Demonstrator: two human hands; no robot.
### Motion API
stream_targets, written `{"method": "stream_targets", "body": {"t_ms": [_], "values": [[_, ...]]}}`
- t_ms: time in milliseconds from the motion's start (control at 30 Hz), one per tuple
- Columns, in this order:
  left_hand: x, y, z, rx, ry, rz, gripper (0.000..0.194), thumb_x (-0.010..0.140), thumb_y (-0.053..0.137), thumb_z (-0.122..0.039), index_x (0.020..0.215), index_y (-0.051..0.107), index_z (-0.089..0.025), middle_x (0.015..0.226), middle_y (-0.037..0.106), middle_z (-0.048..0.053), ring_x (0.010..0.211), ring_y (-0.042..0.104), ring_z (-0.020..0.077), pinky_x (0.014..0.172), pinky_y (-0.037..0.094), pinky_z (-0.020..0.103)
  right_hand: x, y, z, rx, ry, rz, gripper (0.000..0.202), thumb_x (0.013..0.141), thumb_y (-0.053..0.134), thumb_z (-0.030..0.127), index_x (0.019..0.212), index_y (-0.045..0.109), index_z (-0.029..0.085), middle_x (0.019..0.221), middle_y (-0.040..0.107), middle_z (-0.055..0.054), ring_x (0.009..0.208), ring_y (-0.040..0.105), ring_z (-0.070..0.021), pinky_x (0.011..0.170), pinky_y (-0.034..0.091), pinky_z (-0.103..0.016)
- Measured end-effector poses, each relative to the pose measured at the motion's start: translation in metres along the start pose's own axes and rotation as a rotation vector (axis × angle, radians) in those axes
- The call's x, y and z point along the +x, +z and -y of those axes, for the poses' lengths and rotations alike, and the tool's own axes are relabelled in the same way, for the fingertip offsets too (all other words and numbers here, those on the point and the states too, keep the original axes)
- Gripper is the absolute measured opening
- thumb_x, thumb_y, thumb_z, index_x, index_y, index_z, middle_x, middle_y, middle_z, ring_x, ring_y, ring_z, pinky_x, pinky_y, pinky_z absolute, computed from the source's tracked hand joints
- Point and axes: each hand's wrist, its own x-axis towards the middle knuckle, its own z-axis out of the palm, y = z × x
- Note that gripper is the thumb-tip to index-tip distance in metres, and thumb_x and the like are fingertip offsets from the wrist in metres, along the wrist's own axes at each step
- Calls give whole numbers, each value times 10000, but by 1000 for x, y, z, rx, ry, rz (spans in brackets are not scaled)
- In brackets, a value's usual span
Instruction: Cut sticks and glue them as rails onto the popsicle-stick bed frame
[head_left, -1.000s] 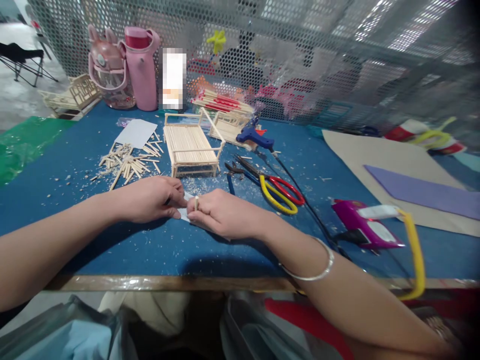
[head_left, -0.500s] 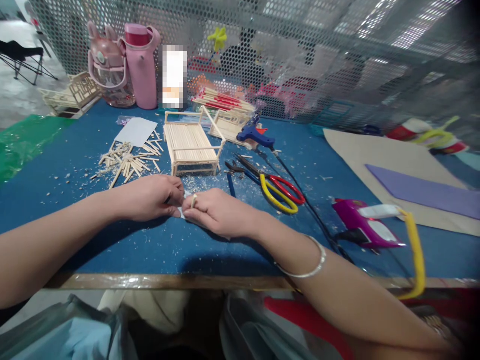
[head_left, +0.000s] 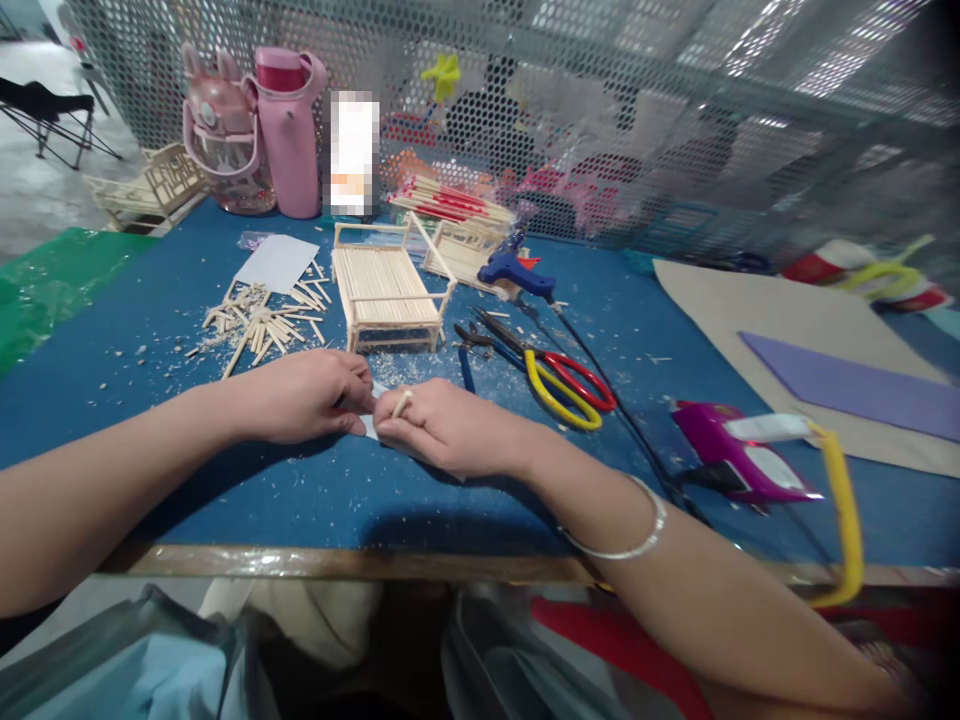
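Observation:
My right hand (head_left: 442,425) is closed, low over the table, with the pale end of a wooden stick (head_left: 403,403) poking up between its fingers. Under and between both hands lies a small piece of white paper (head_left: 370,425), mostly covered. My left hand (head_left: 319,395) has its fingers bent and pinched at the paper's left side, close to the right fingertips. Just beyond them stands a miniature bed-like frame (head_left: 386,285) built from thin wooden sticks. To its left is a heap of cut stick pieces (head_left: 262,325), partly under a white sheet (head_left: 277,262).
Right of the hands lie pliers (head_left: 480,338), scissors with red and yellow handles (head_left: 566,385), a blue glue gun (head_left: 517,272) with its cord, and a purple device (head_left: 739,450). Pink bottles (head_left: 289,140) and a perforated metal screen (head_left: 600,120) stand behind. Sawdust speckles the blue table (head_left: 300,510).
My right hand has shifted slightly right, away from the left hand, and the stick end leans more. More of the white paper shows between the hands. The view has moved a little.

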Motion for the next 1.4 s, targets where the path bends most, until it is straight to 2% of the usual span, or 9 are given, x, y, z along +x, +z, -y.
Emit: {"method": "stream_targets", "body": {"t_ms": [100, 333, 467, 600, 767, 967, 1133, 1333, 1400], "values": [[0, 0, -2, -5, -19, -9, 198, 827, 527, -256, 957, 664, -197, 902, 603, 38, 823, 559, 149, 748, 409, 262, -7, -10, -2, 49, 66, 42, 288, 899, 373, 188, 680, 552, 141, 724, 583, -21, 633, 497, -99, 668, 379, -239], [0, 2, -2, 26, -126, -41, 196, 790, 570, -319, 915, 608, -173, 835, 616, 39, 774, 554, 185, 675, 410, 283, 1, -6, -8, 155, 66, -191, 143, 847, 414, 161, 761, 527, 150, 704, 537, 5, 628, 486, -92, 624, 369, -221], [0, 2, -1, 24, -115, -41, 182, 795, 569, -325, 879, 606, -169, 860, 617, 50, 812, 558, 192, 709, 409, 289, 3, -1, -7, 91, 47, -147, 158, 854, 426, 178, 743, 535, 151, 714, 553, -5, 646, 490, -101, 643, 366, -230], [0, 1, -3, 5, -100, -21, 222, 801, 566, -290, 989, 610, -182, 929, 624, 53, 855, 561, 188, 734, 408, 283, -4, -6, -6, 37, 77, -60, 171, 857, 419, 164, 730, 532, 148, 655, 537, 3, 610, 483, -104, 616, 356, -227], [1, 0, -2, 14, -112, -16, 183, 806, 563, -311, 906, 611, -166, 875, 610, 51, 829, 558, 183, 730, 412, 279, 1, -4, -6, -30, 34, -103, 196, 894, 392, 207, 805, 552, 139, 782, 603, -44, 722, 533, -133, 697, 376, -249], [1, 0, -2, -16, -80, -11, 183, 810, 555, -287, 947, 609, -178, 917, 616, 52, 844, 558, 181, 739, 413, 285, 2, -9, 0, -93, 63, 42, 247, 907, 352, 187, 743, 533, 149, 747, 577, -32, 630, 484, -113, 644, 358, -241], [1, 0, -2, 0, -121, -8, 155, 803, 555, -294, 838, 596, -149, 852, 602, 58, 815, 553, 184, 737, 418, 293, 9, -3, 0, -88, 0, -47, 212, 912, 352, 204, 813, 530, 145, 776, 579, -41, 700, 499, -131, 683, 365, -246], [1, 0, -2, -20, -77, -7, 149, 815, 536, -282, 889, 608, -175, 901, 608, 50, 846, 556, 179, 748, 413, 284, 4, -9, 1, -77, 35, 58, 206, 896, 378, 184, 767, 534, 149, 710, 565, -20, 642, 485, -117, 648, 355, -237], [1, 0, -2, -15, -78, -6, 154, 814, 539, -287, 892, 605, -172, 901, 605, 51, 845, 555, 179, 749, 413, 285, 4, -7, 0, -52, 39, 21, 199, 897, 379, 188, 786, 540, 149, 741, 580, -24, 661, 499, -117, 664, 362, -239]]}}
